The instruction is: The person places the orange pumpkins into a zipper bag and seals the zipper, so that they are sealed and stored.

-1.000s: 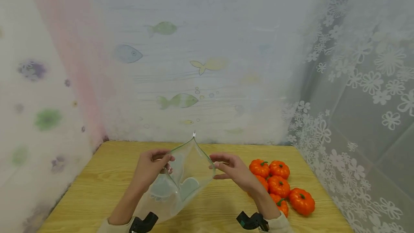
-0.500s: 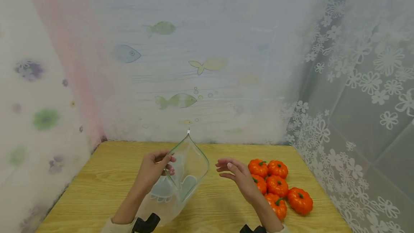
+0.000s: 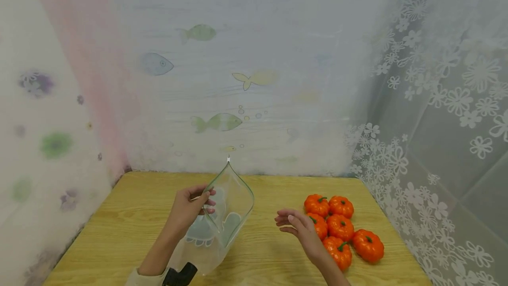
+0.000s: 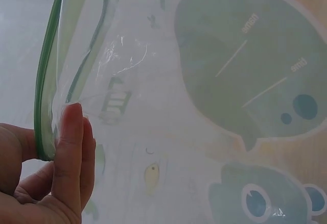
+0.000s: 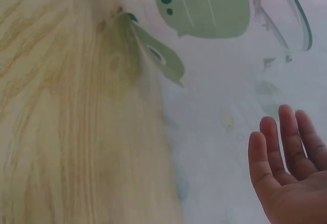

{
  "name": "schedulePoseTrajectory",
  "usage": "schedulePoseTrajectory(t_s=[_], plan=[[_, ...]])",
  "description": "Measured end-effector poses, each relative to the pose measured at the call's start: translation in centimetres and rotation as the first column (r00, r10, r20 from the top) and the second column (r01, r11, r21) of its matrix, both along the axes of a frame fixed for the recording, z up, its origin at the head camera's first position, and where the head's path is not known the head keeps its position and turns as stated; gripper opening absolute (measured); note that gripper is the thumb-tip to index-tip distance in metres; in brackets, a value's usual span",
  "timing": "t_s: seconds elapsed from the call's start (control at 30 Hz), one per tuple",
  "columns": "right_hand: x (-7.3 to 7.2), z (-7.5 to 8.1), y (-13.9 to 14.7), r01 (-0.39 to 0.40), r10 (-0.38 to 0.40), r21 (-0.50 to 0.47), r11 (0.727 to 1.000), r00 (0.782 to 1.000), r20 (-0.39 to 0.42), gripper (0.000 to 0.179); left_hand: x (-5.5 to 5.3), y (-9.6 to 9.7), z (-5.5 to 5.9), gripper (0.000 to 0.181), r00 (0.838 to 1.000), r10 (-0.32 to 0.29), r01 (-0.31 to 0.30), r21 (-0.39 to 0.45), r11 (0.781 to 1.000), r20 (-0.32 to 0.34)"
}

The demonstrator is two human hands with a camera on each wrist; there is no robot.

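Pinching the clear bag (image 3: pixel 216 235) is the left hand (image 3: pixel 192 204), while the right hand (image 3: pixel 299 228) hangs relaxed near orange pumpkins (image 3: pixel 340 227).

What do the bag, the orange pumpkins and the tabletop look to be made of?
Bag: thin, glossy plastic film, clear with printed patches; the scene behind shows through and creases catch light.
Pumpkins: probably moulded plastic or coated foam, shiny, judging by bright highlights and even colour; real ones can't be ruled out.
Tabletop: wood or wood-look laminate, fairly matt; grain lines show, the core doesn't.
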State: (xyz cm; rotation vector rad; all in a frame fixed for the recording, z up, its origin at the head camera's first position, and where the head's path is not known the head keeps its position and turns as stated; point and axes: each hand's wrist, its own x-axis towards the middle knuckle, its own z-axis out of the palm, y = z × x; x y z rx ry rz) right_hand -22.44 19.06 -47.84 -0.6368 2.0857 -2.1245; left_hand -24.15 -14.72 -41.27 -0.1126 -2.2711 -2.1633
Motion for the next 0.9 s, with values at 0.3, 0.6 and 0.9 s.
schedulePoseTrajectory(t_s=[0.3,0.6,0.9], plan=[[0.9,-1.5,1.5,0.049,-0.052,-0.05,0.998,0.997,-0.063,0.037,-0.2,-0.4,-0.3,0.033,0.999,-0.03,0.031,0.012,0.999,-0.011],[2.6,-1.1,3.7,0.159,-0.155,0.061,0.985,0.986,-0.057,0.04,0.0,-0.5,-0.5,0.032,0.999,-0.038,0.038,0.037,0.999,-0.012],[3.9,-1.6,6.1,0.312,-0.305,0.035,0.95,0.943,-0.132,0.03,-0.1,-0.5,-0.5,0.032,1.0,-0.029,0.029,0.053,0.998,-0.01]])
